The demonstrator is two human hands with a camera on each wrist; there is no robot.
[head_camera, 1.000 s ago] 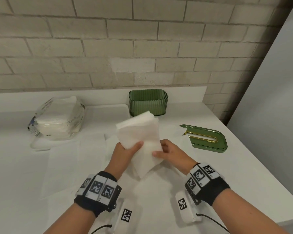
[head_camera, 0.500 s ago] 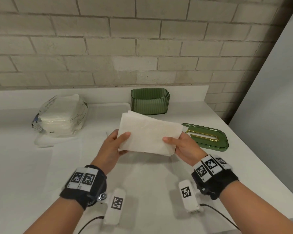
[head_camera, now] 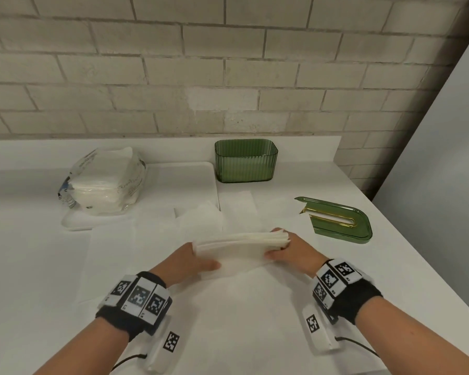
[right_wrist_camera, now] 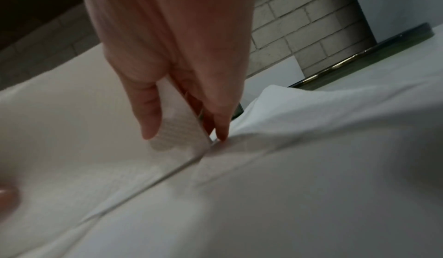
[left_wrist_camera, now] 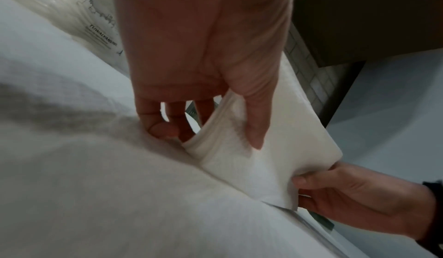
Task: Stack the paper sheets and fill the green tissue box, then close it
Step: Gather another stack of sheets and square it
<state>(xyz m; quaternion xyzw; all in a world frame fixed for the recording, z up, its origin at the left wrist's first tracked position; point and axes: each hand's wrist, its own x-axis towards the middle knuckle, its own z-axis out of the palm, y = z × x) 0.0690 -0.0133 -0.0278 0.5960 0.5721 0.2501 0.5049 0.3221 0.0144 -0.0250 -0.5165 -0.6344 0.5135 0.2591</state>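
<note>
A stack of white paper sheets (head_camera: 238,246) stands on its long edge on the counter, held between both hands. My left hand (head_camera: 198,259) pinches its left end, thumb on the near face (left_wrist_camera: 254,129). My right hand (head_camera: 287,246) pinches the right end, thumb in front and fingers behind (right_wrist_camera: 153,121). The stack (left_wrist_camera: 263,158) touches the sheets lying under it. The open green tissue box (head_camera: 245,161) stands by the back wall. Its green lid (head_camera: 336,219) with a gold-rimmed slot lies flat to the right.
A plastic pack of white tissues (head_camera: 103,182) sits on a white tray (head_camera: 179,180) at the back left. Loose white sheets (head_camera: 114,255) cover the counter under and around my hands. The counter's right edge (head_camera: 428,272) runs diagonally past the lid.
The stack was held up and turned from upright to level, then lowered. Now it stands on its edge on the counter between both hands.
</note>
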